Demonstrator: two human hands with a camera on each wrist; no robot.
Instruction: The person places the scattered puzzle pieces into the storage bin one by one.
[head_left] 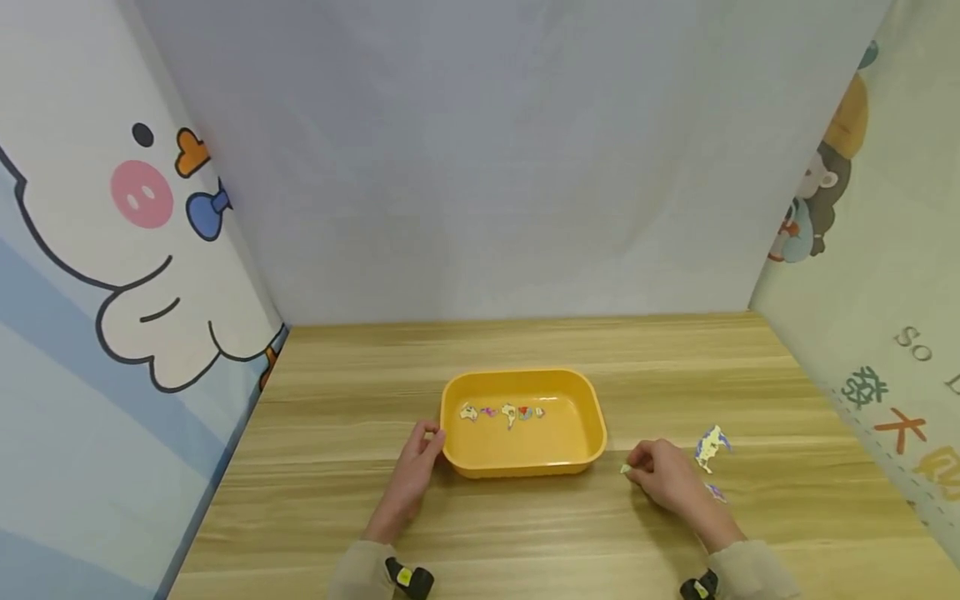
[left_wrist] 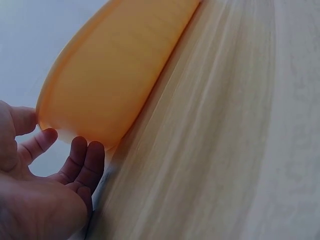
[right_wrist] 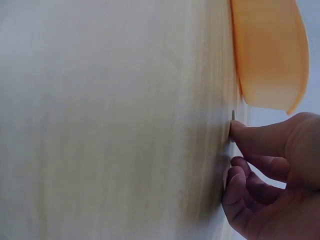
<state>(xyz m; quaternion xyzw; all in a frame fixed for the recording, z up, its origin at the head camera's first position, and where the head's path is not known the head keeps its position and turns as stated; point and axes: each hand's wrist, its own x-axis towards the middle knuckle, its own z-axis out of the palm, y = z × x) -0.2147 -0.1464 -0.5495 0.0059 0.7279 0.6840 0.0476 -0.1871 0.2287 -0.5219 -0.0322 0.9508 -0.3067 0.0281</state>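
Observation:
A yellow plastic tray (head_left: 517, 464) stands in the middle of the wooden table. My left hand (head_left: 417, 463) holds its left end, thumb at the rim and bent fingers against the outer wall in the left wrist view. Right of the tray, my right hand (head_left: 667, 476) pinches a small thin pale green piece (head_left: 625, 469) between thumb and fingertip, low over the tabletop. In the right wrist view only the edge of this piece (right_wrist: 233, 115) shows. Several small irregular flat pieces (head_left: 508, 414) with coloured patches lie in a row on the tray's floor.
A larger cream and blue flat piece (head_left: 711, 448) lies right of my right hand, with a small purple piece (head_left: 716, 492) nearer me. Behind the table (head_left: 300, 500) hangs a plain pale cloth (head_left: 465, 167). Printed cloths flank it left and right.

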